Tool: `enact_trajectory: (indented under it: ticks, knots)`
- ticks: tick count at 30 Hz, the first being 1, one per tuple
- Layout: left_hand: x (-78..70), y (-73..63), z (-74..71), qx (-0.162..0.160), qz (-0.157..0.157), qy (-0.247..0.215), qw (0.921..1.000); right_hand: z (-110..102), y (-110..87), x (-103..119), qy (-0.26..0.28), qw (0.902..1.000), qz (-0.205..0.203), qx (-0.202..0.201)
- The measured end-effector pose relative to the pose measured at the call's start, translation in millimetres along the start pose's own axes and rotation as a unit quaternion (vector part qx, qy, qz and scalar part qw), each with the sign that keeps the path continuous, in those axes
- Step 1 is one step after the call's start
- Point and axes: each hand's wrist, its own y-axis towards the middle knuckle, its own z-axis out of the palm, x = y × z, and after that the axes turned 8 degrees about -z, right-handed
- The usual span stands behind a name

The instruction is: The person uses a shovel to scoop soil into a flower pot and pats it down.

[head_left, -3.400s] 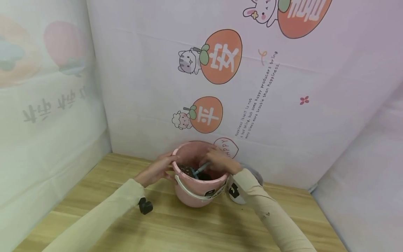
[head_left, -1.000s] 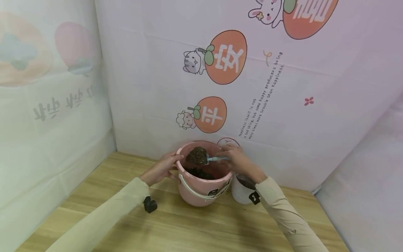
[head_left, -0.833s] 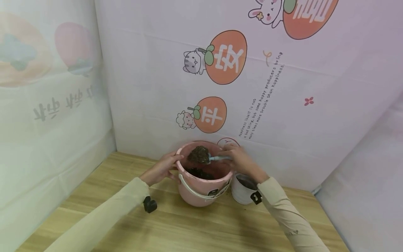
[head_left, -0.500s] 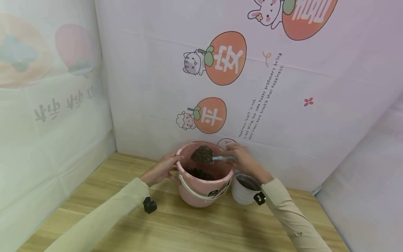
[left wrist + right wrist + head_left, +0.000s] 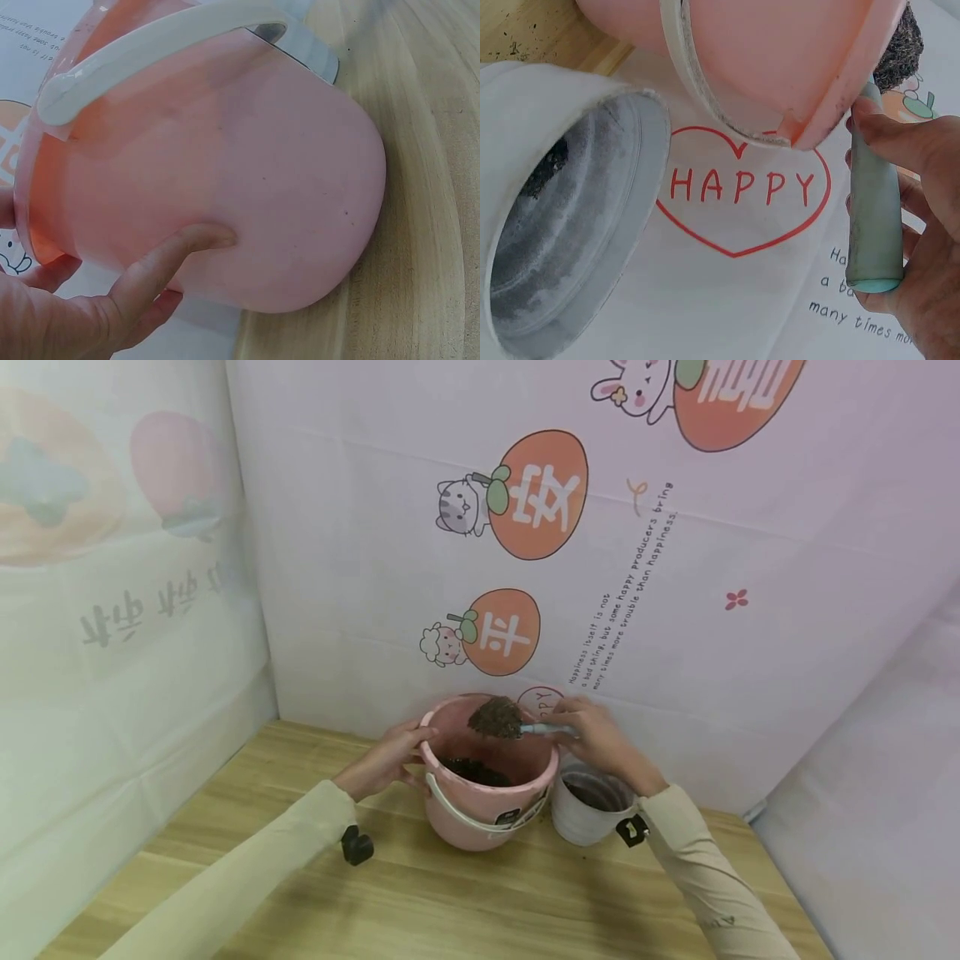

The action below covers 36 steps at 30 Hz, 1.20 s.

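A pink bucket [image 5: 480,818] with a white handle stands on the table, dark soil [image 5: 474,771] in its bottom. My left hand [image 5: 386,762] holds its left rim; in the left wrist view, fingers of that hand [image 5: 112,307] lie against the pink wall. My right hand [image 5: 600,739] grips the grey-green handle of a trowel [image 5: 876,202]. Over the bucket's far right side, the trowel's blade bears a heap of soil [image 5: 497,717] that hides it. Right of the bucket is a white pot [image 5: 577,825], below my right wrist, with some soil [image 5: 547,169] inside.
The wooden table [image 5: 450,910] runs up to a printed white cloth wall [image 5: 360,593] close behind the bucket. Further cloth walls stand left and right. A few dark crumbs lie on the table near the pot. Each wrist wears a small black camera [image 5: 357,846].
The trowel came up out of the bucket with a heap of soil, then moved right and slightly up towards the rim. My left hand has kept its hold on the bucket.
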Motion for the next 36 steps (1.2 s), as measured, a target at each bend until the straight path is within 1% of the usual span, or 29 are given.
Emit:
enact_trajectory:
  ticks: [5,8,13,21,29,36]
  knots:
    - [0.4,-0.8,-0.2,-0.006,-0.001,-0.01,0.9999,-4,-4.4,-2,-0.006,1.0,0.002,-0.004]
    - [1.1,-0.7,-0.4,-0.007,-0.001,-0.008,0.9999,-5,-8.9,-4,-0.009,0.9999,-0.001,-0.007]
    - [2.7,-1.0,-1.6,-0.001,0.001,-0.002,1.0,-10,-18.7,-10,-0.012,0.9999,0.0,-0.011]
    - [1.9,0.1,-3.3,0.022,0.007,-0.001,0.9997,-25,-33.3,-21,-0.014,0.9992,0.029,-0.021]
    - [0.4,-0.6,-1.9,0.024,0.01,-0.003,0.9996,-35,-48.7,-27,-0.019,0.9978,0.062,-0.012]
    - [1.3,0.0,-1.4,0.023,0.012,0.0,0.9997,-44,-62.4,-30,-0.03,0.997,0.069,-0.016]
